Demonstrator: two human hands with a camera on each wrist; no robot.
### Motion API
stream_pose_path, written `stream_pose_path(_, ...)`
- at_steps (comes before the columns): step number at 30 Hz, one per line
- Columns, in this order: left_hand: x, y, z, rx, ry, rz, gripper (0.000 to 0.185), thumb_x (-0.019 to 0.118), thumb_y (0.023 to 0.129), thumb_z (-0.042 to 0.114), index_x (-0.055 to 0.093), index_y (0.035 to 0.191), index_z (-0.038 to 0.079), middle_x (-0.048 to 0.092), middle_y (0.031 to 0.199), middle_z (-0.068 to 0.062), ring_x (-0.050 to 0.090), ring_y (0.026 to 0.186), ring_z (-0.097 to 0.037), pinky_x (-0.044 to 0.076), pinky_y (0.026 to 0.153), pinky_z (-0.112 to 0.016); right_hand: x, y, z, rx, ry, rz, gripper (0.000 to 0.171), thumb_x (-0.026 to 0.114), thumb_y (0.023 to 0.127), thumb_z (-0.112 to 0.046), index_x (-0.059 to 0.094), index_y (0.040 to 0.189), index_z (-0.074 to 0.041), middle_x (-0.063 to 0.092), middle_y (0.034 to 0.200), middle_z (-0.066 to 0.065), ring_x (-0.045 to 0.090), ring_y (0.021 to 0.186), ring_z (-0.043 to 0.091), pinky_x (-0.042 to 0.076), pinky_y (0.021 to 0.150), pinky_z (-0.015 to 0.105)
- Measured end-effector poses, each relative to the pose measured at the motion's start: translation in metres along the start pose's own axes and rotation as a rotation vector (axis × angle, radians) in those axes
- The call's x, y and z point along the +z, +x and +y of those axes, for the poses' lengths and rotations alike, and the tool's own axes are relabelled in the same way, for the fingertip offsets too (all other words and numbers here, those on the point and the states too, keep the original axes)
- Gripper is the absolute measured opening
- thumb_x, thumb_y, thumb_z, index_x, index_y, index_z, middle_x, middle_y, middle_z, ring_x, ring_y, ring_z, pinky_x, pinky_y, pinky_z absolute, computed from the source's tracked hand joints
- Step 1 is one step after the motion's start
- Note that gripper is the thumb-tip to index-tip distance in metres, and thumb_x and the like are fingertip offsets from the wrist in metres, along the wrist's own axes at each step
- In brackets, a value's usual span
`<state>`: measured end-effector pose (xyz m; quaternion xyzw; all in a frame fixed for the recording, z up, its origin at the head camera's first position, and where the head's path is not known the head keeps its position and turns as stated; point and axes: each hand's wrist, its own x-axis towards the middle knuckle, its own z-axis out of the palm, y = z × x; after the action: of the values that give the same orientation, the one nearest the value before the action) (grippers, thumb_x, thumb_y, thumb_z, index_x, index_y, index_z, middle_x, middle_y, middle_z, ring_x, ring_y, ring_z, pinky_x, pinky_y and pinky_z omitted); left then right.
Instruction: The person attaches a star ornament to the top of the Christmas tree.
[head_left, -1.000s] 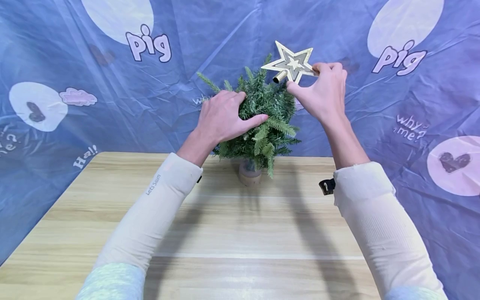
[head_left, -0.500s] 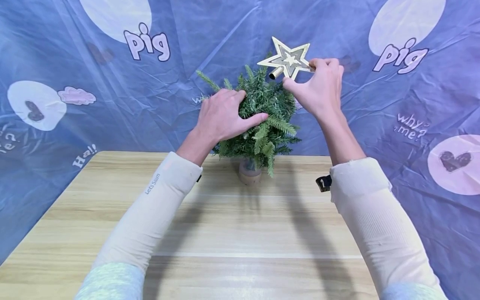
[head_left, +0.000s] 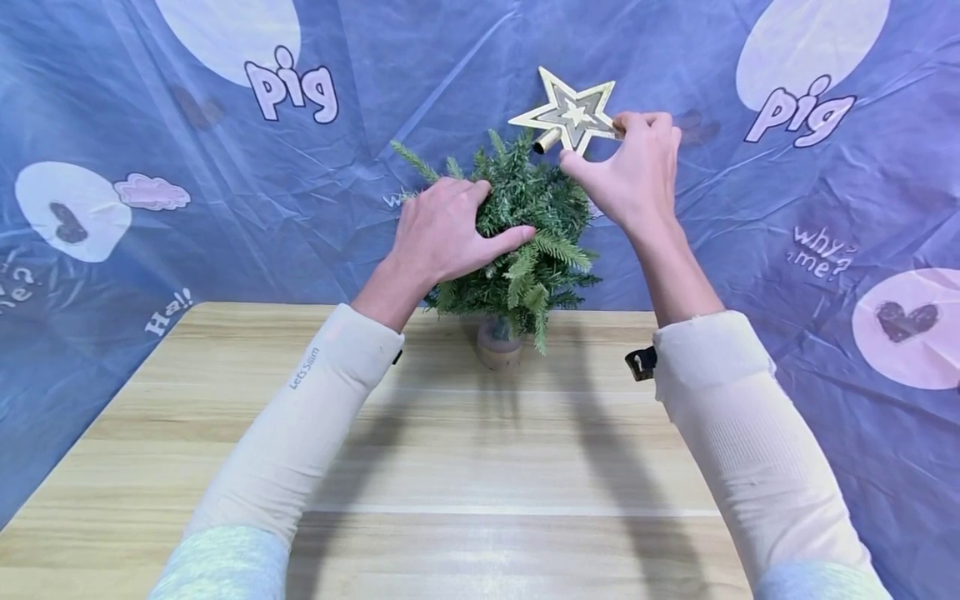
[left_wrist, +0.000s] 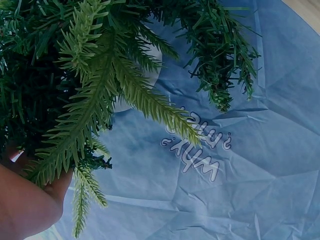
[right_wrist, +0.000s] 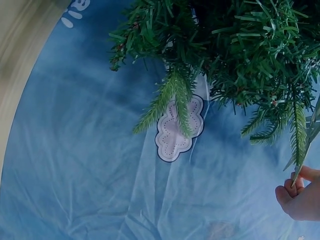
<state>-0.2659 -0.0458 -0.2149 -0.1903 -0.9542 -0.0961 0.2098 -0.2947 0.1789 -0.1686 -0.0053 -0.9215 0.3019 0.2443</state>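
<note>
A small artificial Christmas tree (head_left: 540, 204) stands upright toward the far side of the table, in a round base (head_left: 500, 348). My left hand (head_left: 442, 229) grips its left side, thumb across the front branches and fingertips partly hidden in the needles. In the left wrist view, part of that hand (left_wrist: 32, 202) shows under the branches. My right hand (head_left: 637, 171) pinches a gold star tree topper (head_left: 574, 112) by its right points. The topper's short tube (head_left: 548, 140) points down and left, right by the treetop. In the right wrist view the star (right_wrist: 309, 132) appears nearly edge-on.
Behind the tree hangs a creased blue cloth (head_left: 450, 75) with printed words and pale shapes, also running along both sides. The light wood table (head_left: 480, 467) extends toward me, with arm shadows across it. A black strap (head_left: 641, 364) sits at the right cuff.
My right hand has carried the star topper left and slightly up, bringing its tube closer over the treetop. The left hand keeps its hold on the tree.
</note>
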Motion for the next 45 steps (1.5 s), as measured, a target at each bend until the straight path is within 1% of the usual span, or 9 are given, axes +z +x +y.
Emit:
stream_pose_path(12, -0.003, 0.001, 0.001, -0.007, -0.002, -0.006, 0.102, 0.039, 0.081, 0.091, 0.055, 0.147, 0.014, 0.062, 0.137, -0.007, 0.057, 0.122, -0.027, 0.052, 0.083, -0.046, -0.001, 0.005, -0.009, 0.011, 0.002, 0.004, 0.086, 0.070, 0.081, -0.055, 0.046, 0.152, -0.011, 0.038, 0.148, 0.008, 0.032, 0.130, 0.020, 0.035, 0.104, 0.032)
stream_pose_path(19, -0.003, 0.002, 0.000, -0.008, -0.005, -0.002, 0.102, 0.039, 0.081, 0.091, 0.055, 0.147, 0.014, 0.062, 0.136, -0.008, 0.057, 0.122, -0.028, 0.052, 0.084, -0.047, 0.000, 0.006, -0.014, -0.001, -0.016, 0.005, 0.087, 0.070, 0.081, -0.054, 0.045, 0.153, -0.010, 0.039, 0.147, 0.008, 0.032, 0.130, 0.021, 0.033, 0.106, 0.033)
stream_pose_path(25, -0.004, 0.002, 0.000, -0.008, -0.011, -0.003, 0.103, 0.039, 0.082, 0.091, 0.054, 0.148, 0.014, 0.061, 0.139, -0.008, 0.056, 0.124, -0.028, 0.052, 0.087, -0.047, 0.000, 0.006, -0.021, -0.010, -0.023, 0.003, 0.089, 0.071, 0.081, -0.055, 0.045, 0.153, -0.010, 0.038, 0.148, 0.007, 0.031, 0.132, 0.020, 0.033, 0.106, 0.032)
stream_pose_path(29, -0.004, 0.001, -0.001, -0.005, -0.011, 0.006, 0.103, 0.039, 0.081, 0.091, 0.056, 0.146, 0.013, 0.063, 0.135, -0.008, 0.058, 0.121, -0.028, 0.052, 0.083, -0.046, 0.002, 0.004, -0.024, -0.023, -0.019, 0.000, 0.090, 0.072, 0.081, -0.056, 0.045, 0.153, -0.010, 0.037, 0.148, 0.007, 0.032, 0.132, 0.021, 0.034, 0.105, 0.031)
stream_pose_path(33, -0.003, 0.000, 0.000, 0.002, -0.007, 0.018, 0.101, 0.039, 0.081, 0.092, 0.060, 0.141, 0.013, 0.066, 0.125, -0.008, 0.060, 0.114, -0.027, 0.052, 0.077, -0.045, 0.003, 0.000, -0.022, -0.044, -0.018, 0.001, 0.089, 0.072, 0.081, -0.056, 0.046, 0.152, -0.009, 0.039, 0.147, 0.008, 0.033, 0.129, 0.022, 0.035, 0.103, 0.033)
stream_pose_path(36, -0.002, -0.001, 0.000, 0.003, -0.005, 0.028, 0.100, 0.039, 0.080, 0.092, 0.061, 0.139, 0.014, 0.066, 0.123, -0.007, 0.061, 0.113, -0.027, 0.052, 0.076, -0.045, 0.004, -0.002, -0.020, -0.053, -0.018, 0.006, 0.088, 0.072, 0.081, -0.056, 0.047, 0.151, -0.009, 0.039, 0.146, 0.009, 0.033, 0.129, 0.023, 0.035, 0.102, 0.033)
stream_pose_path(45, 0.000, -0.004, 0.000, 0.009, -0.005, 0.031, 0.099, 0.040, 0.081, 0.090, 0.061, 0.139, 0.013, 0.066, 0.125, -0.007, 0.061, 0.114, -0.027, 0.053, 0.078, -0.045, 0.008, -0.007, -0.013, -0.065, -0.013, 0.005, 0.091, 0.075, 0.079, -0.058, 0.047, 0.151, -0.009, 0.040, 0.146, 0.009, 0.034, 0.130, 0.024, 0.037, 0.103, 0.034)
